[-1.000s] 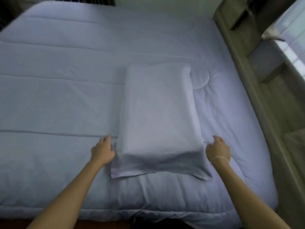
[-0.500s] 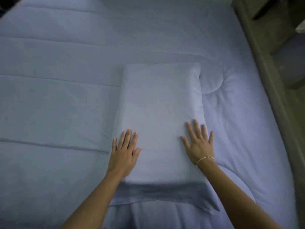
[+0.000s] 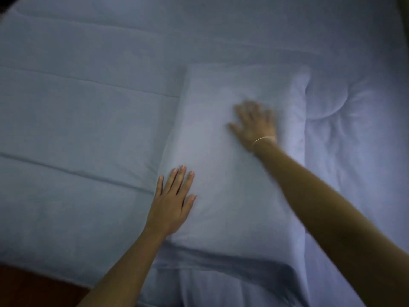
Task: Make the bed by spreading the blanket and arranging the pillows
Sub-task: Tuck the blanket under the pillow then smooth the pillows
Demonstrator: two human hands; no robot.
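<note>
My right hand [image 3: 254, 127] has slid up the pillow [image 3: 232, 151] to frame centre, blurred, fingers flat; my left hand [image 3: 171, 204] stays flat at its lower-left edge. Pillow lies on the spread blanket [image 3: 77, 129]; I'm smoothing it.

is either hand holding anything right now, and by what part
Nothing is held. The left hand lies flat on the pillow near its left edge; the blurred right hand rests open on its top.
</note>
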